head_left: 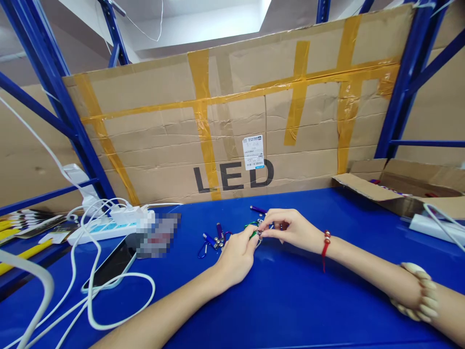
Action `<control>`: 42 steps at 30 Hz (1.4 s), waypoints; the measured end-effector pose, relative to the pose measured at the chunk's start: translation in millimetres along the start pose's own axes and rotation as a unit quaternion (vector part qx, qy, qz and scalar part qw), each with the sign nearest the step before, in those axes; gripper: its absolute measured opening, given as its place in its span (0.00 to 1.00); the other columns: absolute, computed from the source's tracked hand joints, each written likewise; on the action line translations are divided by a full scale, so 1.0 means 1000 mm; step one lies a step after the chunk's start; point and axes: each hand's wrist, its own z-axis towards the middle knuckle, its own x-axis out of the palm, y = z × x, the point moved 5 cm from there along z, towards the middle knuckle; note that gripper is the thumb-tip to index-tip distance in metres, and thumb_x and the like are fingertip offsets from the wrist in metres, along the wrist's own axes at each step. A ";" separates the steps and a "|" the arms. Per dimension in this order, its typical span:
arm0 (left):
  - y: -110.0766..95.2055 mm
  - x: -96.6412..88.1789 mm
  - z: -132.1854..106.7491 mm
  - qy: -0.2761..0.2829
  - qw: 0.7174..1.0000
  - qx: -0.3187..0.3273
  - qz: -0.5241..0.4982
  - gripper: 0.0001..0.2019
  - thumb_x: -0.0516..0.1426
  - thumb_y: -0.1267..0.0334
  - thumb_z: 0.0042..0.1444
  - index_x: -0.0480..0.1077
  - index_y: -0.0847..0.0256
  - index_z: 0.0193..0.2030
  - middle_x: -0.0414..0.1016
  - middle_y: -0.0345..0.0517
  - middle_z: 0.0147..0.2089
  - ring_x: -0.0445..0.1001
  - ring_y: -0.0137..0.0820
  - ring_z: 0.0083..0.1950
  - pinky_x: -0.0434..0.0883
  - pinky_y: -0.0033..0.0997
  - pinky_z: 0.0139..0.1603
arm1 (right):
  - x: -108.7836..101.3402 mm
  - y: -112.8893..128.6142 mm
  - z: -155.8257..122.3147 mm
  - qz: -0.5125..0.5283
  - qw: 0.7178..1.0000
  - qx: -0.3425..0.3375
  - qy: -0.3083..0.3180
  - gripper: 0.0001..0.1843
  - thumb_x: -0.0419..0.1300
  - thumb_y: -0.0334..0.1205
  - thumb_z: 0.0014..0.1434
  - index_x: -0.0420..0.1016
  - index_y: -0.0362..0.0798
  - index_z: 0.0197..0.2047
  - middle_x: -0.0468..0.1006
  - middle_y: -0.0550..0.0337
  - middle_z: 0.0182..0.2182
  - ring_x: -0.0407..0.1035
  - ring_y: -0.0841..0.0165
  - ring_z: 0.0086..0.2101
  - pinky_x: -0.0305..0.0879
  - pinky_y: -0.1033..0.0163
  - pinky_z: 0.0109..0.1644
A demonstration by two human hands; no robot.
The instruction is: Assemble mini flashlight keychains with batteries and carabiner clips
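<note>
The head camera looks forward and down across a tabletop point(290, 300).

Left hand point(235, 257) palm down, right hand point(296, 230) pinching beside it, 2 forearms point(366, 264) angled inward

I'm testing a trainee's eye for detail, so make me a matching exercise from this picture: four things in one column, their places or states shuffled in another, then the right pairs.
Things
1. Right hand
2. Phone
3. Open cardboard box
4. Loose cluster of small tubes

Places or states
A. On the blue table, just left of the left hand
B. At the far right, flaps spread
C. Red bracelet at its wrist
D. Dark screen, near the white power strip

Pairs: 1-C, 2-D, 3-B, 4-A
</note>
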 end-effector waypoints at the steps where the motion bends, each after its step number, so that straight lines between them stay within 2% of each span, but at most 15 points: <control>1: -0.001 0.000 0.000 0.003 1.000 0.007 0.004 0.11 0.42 0.62 0.61 0.64 0.57 0.43 0.69 0.39 0.31 0.67 0.29 0.32 0.61 0.26 0.32 | -0.001 0.001 0.000 0.000 1.000 -0.006 0.002 0.17 0.58 0.52 0.52 0.76 0.46 0.33 0.72 0.57 0.30 0.61 0.78 0.18 0.60 0.69 0.22; 5: -0.004 0.001 -0.001 0.018 0.999 0.040 0.019 0.12 0.42 0.63 0.61 0.64 0.57 0.44 0.71 0.41 0.35 0.68 0.30 0.34 0.61 0.26 0.34 | -0.004 0.003 0.001 -0.019 0.999 -0.029 -0.007 0.17 0.60 0.54 0.50 0.77 0.47 0.31 0.71 0.57 0.28 0.60 0.77 0.19 0.59 0.69 0.22; 9: -0.004 0.003 -0.002 0.034 0.997 0.064 0.030 0.12 0.42 0.63 0.61 0.64 0.59 0.40 0.70 0.41 0.33 0.67 0.29 0.32 0.60 0.26 0.33 | -0.005 0.003 0.000 -0.030 0.999 -0.035 -0.010 0.17 0.61 0.54 0.48 0.78 0.48 0.29 0.72 0.58 0.28 0.62 0.75 0.21 0.58 0.69 0.23; 13: -0.005 0.002 -0.003 0.039 0.996 0.068 0.031 0.11 0.42 0.64 0.61 0.64 0.59 0.38 0.69 0.40 0.31 0.67 0.29 0.30 0.59 0.25 0.30 | -0.004 -0.001 0.000 0.000 1.000 -0.017 -0.006 0.15 0.63 0.52 0.46 0.78 0.47 0.28 0.72 0.59 0.28 0.62 0.76 0.20 0.59 0.69 0.22; 20: -0.009 0.002 -0.004 0.044 0.994 0.076 0.063 0.10 0.43 0.66 0.61 0.64 0.59 0.36 0.70 0.39 0.30 0.68 0.30 0.30 0.58 0.26 0.30 | -0.002 -0.004 -0.001 0.017 1.000 0.008 -0.001 0.15 0.65 0.51 0.43 0.78 0.47 0.26 0.72 0.60 0.27 0.63 0.76 0.19 0.60 0.69 0.22; 28: -0.008 0.003 -0.004 0.048 0.993 0.085 0.073 0.09 0.43 0.67 0.61 0.63 0.59 0.36 0.70 0.38 0.31 0.68 0.28 0.30 0.59 0.25 0.31 | -0.002 -0.003 -0.001 0.011 1.000 0.014 -0.003 0.16 0.66 0.52 0.42 0.77 0.46 0.25 0.72 0.60 0.26 0.63 0.76 0.19 0.60 0.70 0.21; 33: -0.008 0.002 -0.004 0.051 0.994 0.077 0.064 0.09 0.43 0.67 0.61 0.63 0.59 0.35 0.69 0.37 0.29 0.67 0.27 0.28 0.58 0.24 0.29 | -0.001 -0.006 -0.002 0.034 0.999 0.031 -0.002 0.17 0.66 0.53 0.41 0.77 0.45 0.25 0.72 0.60 0.25 0.63 0.76 0.18 0.60 0.70 0.20; 42: -0.008 0.003 -0.004 0.056 0.994 0.069 0.064 0.09 0.43 0.67 0.61 0.63 0.59 0.35 0.68 0.37 0.27 0.66 0.26 0.26 0.58 0.24 0.28 | 0.000 -0.009 -0.001 0.047 0.998 0.045 -0.002 0.15 0.67 0.50 0.41 0.77 0.45 0.25 0.72 0.60 0.26 0.63 0.77 0.18 0.60 0.71 0.19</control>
